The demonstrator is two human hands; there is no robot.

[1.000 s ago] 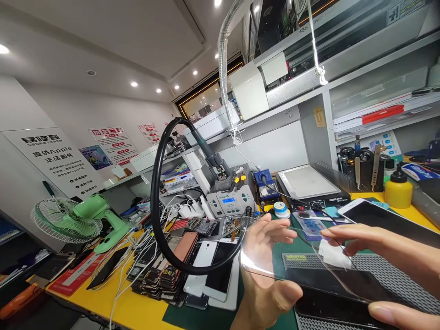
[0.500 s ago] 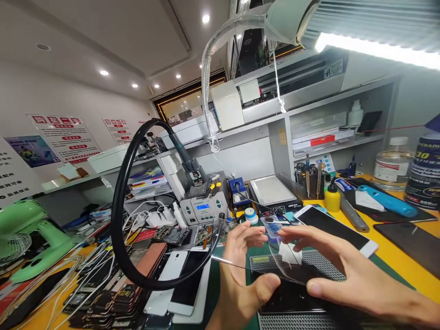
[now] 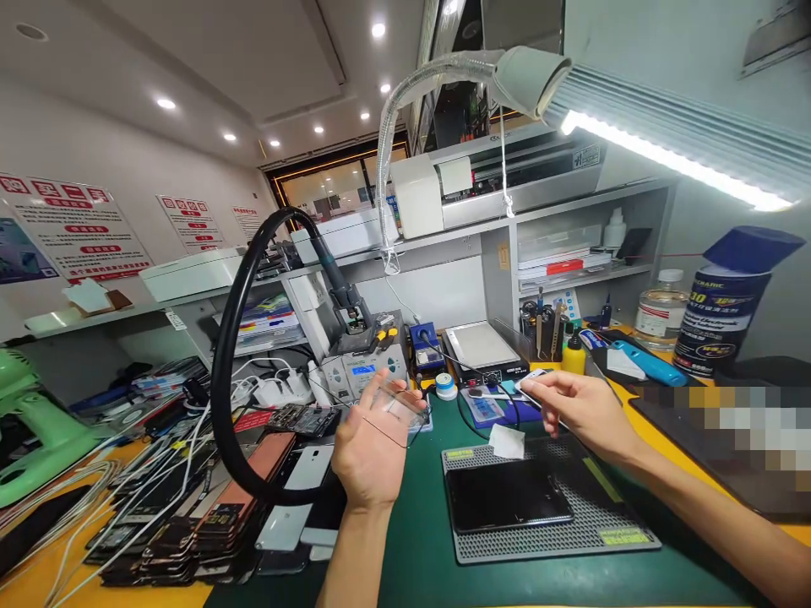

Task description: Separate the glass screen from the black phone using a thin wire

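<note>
My left hand [image 3: 372, 456] is raised left of the mat, palm showing, with a thin clear sheet [image 3: 396, 404] held against its fingers. Whether the sheet is glass or film I cannot tell. My right hand [image 3: 574, 405] is closed in a pinch at the corner of a white-framed phone [image 3: 530, 379], most of which the hand hides. Between the hands, a black-screened phone [image 3: 507, 496] lies face up on the grey perforated mat [image 3: 557, 543]. A small white wipe [image 3: 507, 441] sits at the phone's far edge.
Stacked phone parts [image 3: 183, 523] and a looping black hose [image 3: 223, 371] stand at left. Behind are a rework station [image 3: 361, 371], a heating plate [image 3: 485, 348] and a yellow bottle [image 3: 574, 356]. A spray can [image 3: 722, 312] stands at right, under the lamp [image 3: 672, 152].
My hands have moved apart. The left went leftward with the clear sheet; the right left the sheet and went to the white-framed phone. The black-screened phone is now uncovered.
</note>
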